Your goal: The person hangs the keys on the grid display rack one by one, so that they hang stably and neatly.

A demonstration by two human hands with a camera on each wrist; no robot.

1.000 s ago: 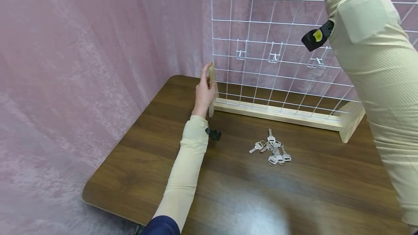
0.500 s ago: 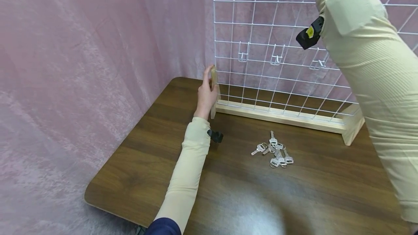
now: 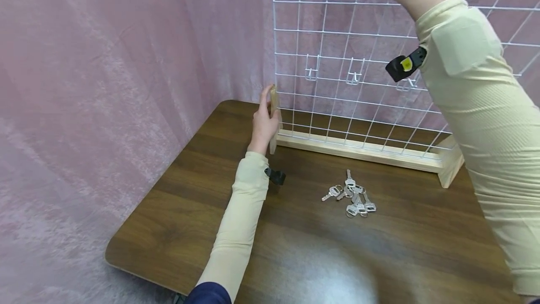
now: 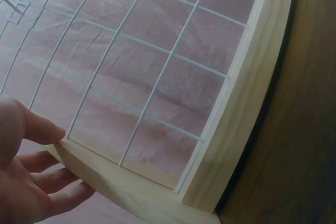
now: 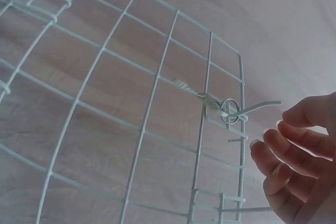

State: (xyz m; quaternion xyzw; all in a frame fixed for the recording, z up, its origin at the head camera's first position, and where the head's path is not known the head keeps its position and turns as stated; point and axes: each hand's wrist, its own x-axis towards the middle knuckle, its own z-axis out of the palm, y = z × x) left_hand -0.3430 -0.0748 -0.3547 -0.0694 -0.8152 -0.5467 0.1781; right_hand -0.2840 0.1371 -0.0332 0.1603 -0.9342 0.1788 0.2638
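Nearest me, the brown tabletop (image 3: 168, 229) runs to a rounded left edge, giving me room this side of the loose keys (image 3: 356, 197), heaped before the stand. On the right, the sleeve (image 3: 476, 121) crosses my head view and hides part of the grid. Past the keys, the left hand (image 3: 264, 125) grips the wooden end piece (image 3: 274, 98); my left wrist view shows thumb and fingers on opposite faces. The base bar (image 3: 358, 148) and white wire grid (image 5: 77, 100) stand across my way, lower hooks (image 3: 354, 78) jutting out. My head view crops the right hand (image 5: 302, 156); the right wrist view shows it holding nothing, fingers loosely bent, just beside a hook (image 5: 260, 106) where one key (image 5: 211, 102) hangs by its ring. A pink curtain (image 3: 126, 83) closes things off behind.
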